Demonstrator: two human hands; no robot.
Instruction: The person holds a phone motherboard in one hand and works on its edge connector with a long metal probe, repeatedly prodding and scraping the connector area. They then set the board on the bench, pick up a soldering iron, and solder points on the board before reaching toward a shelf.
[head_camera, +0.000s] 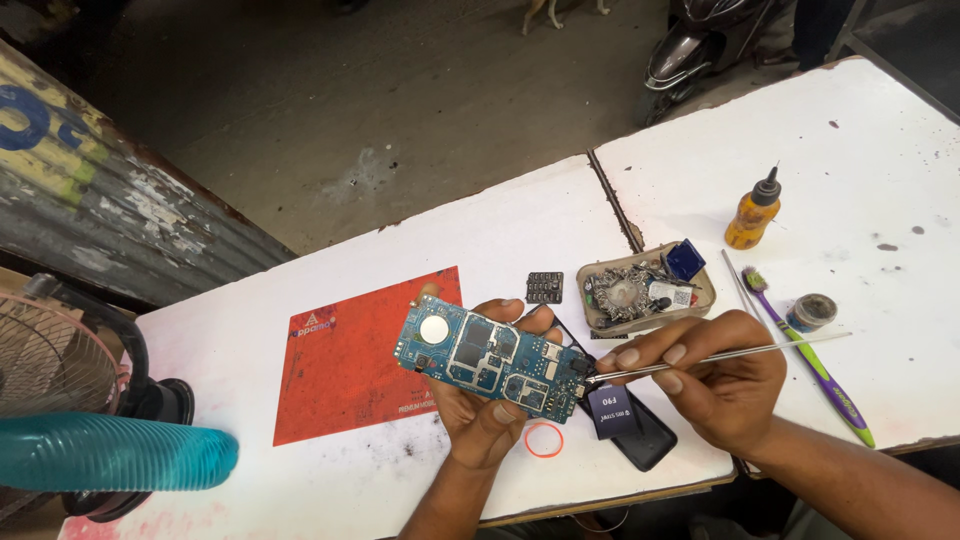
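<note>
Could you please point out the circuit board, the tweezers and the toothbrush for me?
circuit board (495, 358), head view, middle of its blue face.
tweezers (740, 351), head view, bare metal shaft.
toothbrush (815, 362), head view, green handle.

Roadside phone-repair stall, parts tray (700, 300), flux bottle (752, 212), parked scooter (700, 45)

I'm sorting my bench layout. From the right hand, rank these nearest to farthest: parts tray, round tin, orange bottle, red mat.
From the right hand:
1. Parts tray, just above it.
2. Round tin, up and right.
3. Orange bottle, farther up.
4. Red mat, far left.
</note>
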